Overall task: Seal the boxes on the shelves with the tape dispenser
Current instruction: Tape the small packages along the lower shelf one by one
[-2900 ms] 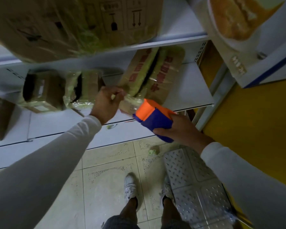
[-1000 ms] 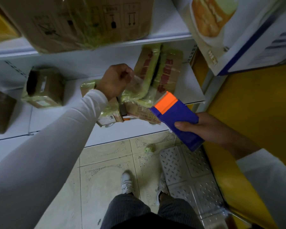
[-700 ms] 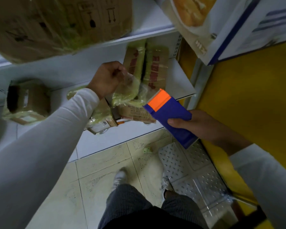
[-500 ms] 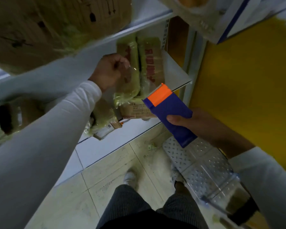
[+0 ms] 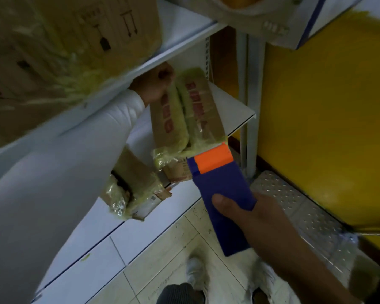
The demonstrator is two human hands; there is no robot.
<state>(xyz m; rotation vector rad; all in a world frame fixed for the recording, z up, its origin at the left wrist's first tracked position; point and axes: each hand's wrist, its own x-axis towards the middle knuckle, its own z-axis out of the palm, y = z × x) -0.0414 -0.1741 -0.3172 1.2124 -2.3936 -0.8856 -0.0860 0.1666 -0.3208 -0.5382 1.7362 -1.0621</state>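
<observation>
While right hand [image 5: 248, 213] grips dispenser [image 5: 222, 189] | now touching box [image 5: 189, 119] — left hand [image 5: 155, 84] still pinches tape

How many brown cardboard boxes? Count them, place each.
3: a large box on the upper shelf, a red-printed box on the shelf below, a small box left of it. The sleeve may hide more.

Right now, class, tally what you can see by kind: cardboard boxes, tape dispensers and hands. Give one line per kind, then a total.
Cardboard boxes: 4: large box, red-lettered box, small box, white printed box
Tape dispenser: 1
Hands: 2: left hand, right hand
Total: 7
</observation>
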